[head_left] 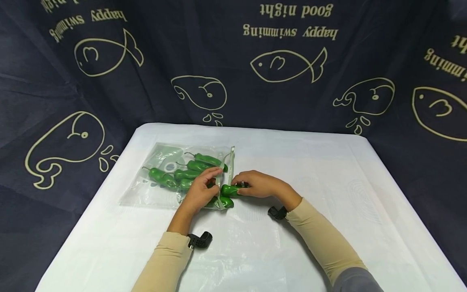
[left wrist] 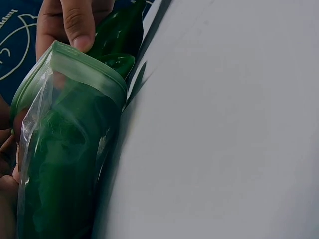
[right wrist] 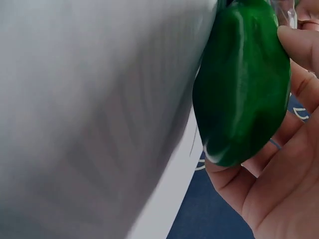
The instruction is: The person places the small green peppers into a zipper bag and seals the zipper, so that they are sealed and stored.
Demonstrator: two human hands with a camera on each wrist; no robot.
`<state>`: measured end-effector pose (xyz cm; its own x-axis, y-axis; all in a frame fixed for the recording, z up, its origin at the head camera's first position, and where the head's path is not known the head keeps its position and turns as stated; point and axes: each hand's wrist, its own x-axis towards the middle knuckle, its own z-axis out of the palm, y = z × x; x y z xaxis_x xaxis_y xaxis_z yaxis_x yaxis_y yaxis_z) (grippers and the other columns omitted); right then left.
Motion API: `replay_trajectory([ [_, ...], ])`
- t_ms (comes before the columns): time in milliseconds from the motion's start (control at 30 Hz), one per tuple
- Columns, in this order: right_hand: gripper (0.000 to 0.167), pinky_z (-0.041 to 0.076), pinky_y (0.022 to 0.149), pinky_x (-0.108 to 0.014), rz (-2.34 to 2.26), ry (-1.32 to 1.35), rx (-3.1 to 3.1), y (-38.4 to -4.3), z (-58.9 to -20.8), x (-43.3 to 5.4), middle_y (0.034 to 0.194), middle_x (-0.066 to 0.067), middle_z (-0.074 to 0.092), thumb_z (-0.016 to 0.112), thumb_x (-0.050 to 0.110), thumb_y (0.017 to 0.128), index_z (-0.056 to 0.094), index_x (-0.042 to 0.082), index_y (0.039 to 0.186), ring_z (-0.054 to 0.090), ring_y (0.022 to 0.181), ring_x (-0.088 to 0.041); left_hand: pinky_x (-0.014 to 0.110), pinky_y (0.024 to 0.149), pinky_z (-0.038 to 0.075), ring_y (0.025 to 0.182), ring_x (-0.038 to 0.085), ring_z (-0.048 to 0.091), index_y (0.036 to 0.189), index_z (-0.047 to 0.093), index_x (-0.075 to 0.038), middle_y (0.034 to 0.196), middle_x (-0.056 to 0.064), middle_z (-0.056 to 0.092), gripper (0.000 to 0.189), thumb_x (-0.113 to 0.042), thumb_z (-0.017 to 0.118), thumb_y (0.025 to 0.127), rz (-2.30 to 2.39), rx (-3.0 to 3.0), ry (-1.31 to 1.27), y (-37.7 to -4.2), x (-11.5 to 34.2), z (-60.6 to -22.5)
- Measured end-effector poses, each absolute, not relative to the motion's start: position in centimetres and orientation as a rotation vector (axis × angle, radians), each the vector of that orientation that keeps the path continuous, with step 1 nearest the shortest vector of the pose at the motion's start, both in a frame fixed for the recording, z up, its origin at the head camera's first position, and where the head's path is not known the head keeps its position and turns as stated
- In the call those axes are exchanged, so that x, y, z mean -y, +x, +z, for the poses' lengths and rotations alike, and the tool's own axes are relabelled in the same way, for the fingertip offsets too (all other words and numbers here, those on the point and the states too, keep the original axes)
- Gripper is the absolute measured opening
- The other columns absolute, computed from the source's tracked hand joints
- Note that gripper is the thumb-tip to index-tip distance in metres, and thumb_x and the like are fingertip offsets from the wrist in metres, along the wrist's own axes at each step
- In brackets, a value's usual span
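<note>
Two hands meet at the mouth of a limp, slippery zip bag [head_left: 171, 178]: left hand [head_left: 200, 190] pinching its rim, right hand [head_left: 257, 184] gripping a smooth, light, firm pepper [head_left: 230, 190] around its middle.

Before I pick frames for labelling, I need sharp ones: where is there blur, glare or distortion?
Head view: evenly lit, wide-angle bending at the edges, clear bag slightly shiny. Left wrist view: bag rim sharp, table featureless, a dark shadow alongside the bag. Right wrist view: pepper carries a bright highlight; tablecloth smeared, out of focus.
</note>
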<state>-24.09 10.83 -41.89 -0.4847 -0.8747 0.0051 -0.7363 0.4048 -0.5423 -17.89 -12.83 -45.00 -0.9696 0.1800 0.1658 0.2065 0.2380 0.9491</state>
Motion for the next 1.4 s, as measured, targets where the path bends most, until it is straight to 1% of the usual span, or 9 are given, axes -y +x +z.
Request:
replay_trajectory([
  [200, 0.024, 0.048, 0.088, -0.035, -0.717, -1.396, -2.384, -24.0, -41.8, -10.5, 0.111, 0.002, 0.064, 0.061, 0.017, 0.097, 0.068, 0.014, 0.120, 0.059, 0.099, -0.015, 0.031, 0.076, 0.043, 0.101, 0.027, 0.049, 0.139, 0.054, 0.002, 0.148, 0.008, 0.047, 0.057, 0.010, 0.057, 0.083, -1.885, 2.485, -0.368, -17.9, 12.8, -44.9],
  [367, 0.029, 0.047, 0.089, -0.036, -0.716, -1.392, -2.377, -23.9, -41.7, -10.3, 0.115, -0.001, 0.064, 0.060, 0.014, 0.096, 0.067, 0.012, 0.124, 0.060, 0.102, -0.019, 0.031, 0.076, 0.043, 0.101, 0.029, 0.049, 0.139, 0.052, 0.007, 0.148, 0.016, 0.045, 0.056, 0.011, 0.054, 0.083, -1.863, 2.512, -0.377, -16.6, 12.4, -42.3],
  [433, 0.031, 0.047, 0.089, -0.036, -0.711, -1.399, -2.373, -23.9, -41.7, -10.3, 0.116, -0.002, 0.064, 0.060, 0.012, 0.095, 0.066, 0.011, 0.125, 0.059, 0.102, -0.019, 0.030, 0.076, 0.043, 0.100, 0.029, 0.049, 0.137, 0.053, 0.009, 0.146, 0.017, 0.046, 0.055, 0.011, 0.054, 0.082, -1.866, 2.501, -0.393, -16.0, 12.3, -41.3],
  [667, 0.043, 0.046, 0.088, -0.035, -0.698, -1.416, -2.364, -23.9, -41.8, -10.2, 0.117, -0.001, 0.063, 0.060, 0.006, 0.089, 0.064, 0.012, 0.131, 0.057, 0.101, -0.016, 0.031, 0.077, 0.044, 0.100, 0.030, 0.049, 0.138, 0.053, 0.008, 0.146, 0.016, 0.047, 0.055, 0.011, 0.055, 0.083, -1.877, 2.503, -0.402, -16.0, 12.3, -41.1],
  [867, 0.053, 0.045, 0.093, -0.036, -0.721, -1.428, -2.306, -23.8, -42.0, -10.0, 0.124, -0.002, 0.061, 0.059, 0.001, 0.087, 0.059, 0.013, 0.139, 0.057, 0.109, -0.018, 0.032, 0.078, 0.043, 0.101, 0.031, 0.049, 0.138, 0.054, 0.006, 0.147, 0.016, 0.047, 0.055, 0.012, 0.055, 0.083, -1.885, 2.502, -0.401, -16.0, 12.3, -41.3],
  [933, 0.054, 0.045, 0.094, -0.035, -0.724, -1.427, -2.294, -23.8, -42.1, -10.0, 0.126, -0.002, 0.060, 0.058, 0.001, 0.087, 0.058, 0.013, 0.140, 0.057, 0.111, -0.018, 0.033, 0.077, 0.043, 0.101, 0.032, 0.049, 0.138, 0.054, 0.005, 0.147, 0.016, 0.046, 0.056, 0.012, 0.055, 0.083, -1.893, 2.502, -0.399, -16.1, 12.3, -41.3],
  [1133, 0.057, 0.045, 0.093, -0.035, -0.716, -1.391, -2.287, -23.7, -41.9, -9.9, 0.127, -0.003, 0.059, 0.060, 0.001, 0.086, 0.056, 0.014, 0.141, 0.056, 0.110, -0.017, 0.033, 0.076, 0.043, 0.103, 0.036, 0.049, 0.139, 0.052, 0.007, 0.148, 0.016, 0.045, 0.056, 0.012, 0.054, 0.084, -1.897, 2.508, -0.400, -16.0, 12.3, -41.2],
  [1267, 0.060, 0.045, 0.094, -0.035, -0.713, -1.365, -2.275, -23.7, -41.8, -9.9, 0.129, -0.001, 0.058, 0.061, 0.002, 0.085, 0.054, 0.015, 0.143, 0.054, 0.110, -0.015, 0.030, 0.074, 0.044, 0.104, 0.035, 0.049, 0.139, 0.052, 0.008, 0.148, 0.016, 0.045, 0.056, 0.012, 0.054, 0.083, -1.904, 2.507, -0.390, -16.0, 12.3, -41.1],
  [1400, 0.061, 0.045, 0.095, -0.034, -0.709, -1.334, -2.271, -23.8, -42.1, -10.0, 0.132, 0.000, 0.056, 0.061, 0.003, 0.085, 0.053, 0.016, 0.145, 0.054, 0.113, -0.013, 0.030, 0.075, 0.044, 0.104, 0.035, 0.049, 0.139, 0.052, 0.007, 0.148, 0.016, 0.046, 0.056, 0.012, 0.054, 0.083, -1.905, 2.504, -0.386, -16.0, 12.3, -41.1],
])
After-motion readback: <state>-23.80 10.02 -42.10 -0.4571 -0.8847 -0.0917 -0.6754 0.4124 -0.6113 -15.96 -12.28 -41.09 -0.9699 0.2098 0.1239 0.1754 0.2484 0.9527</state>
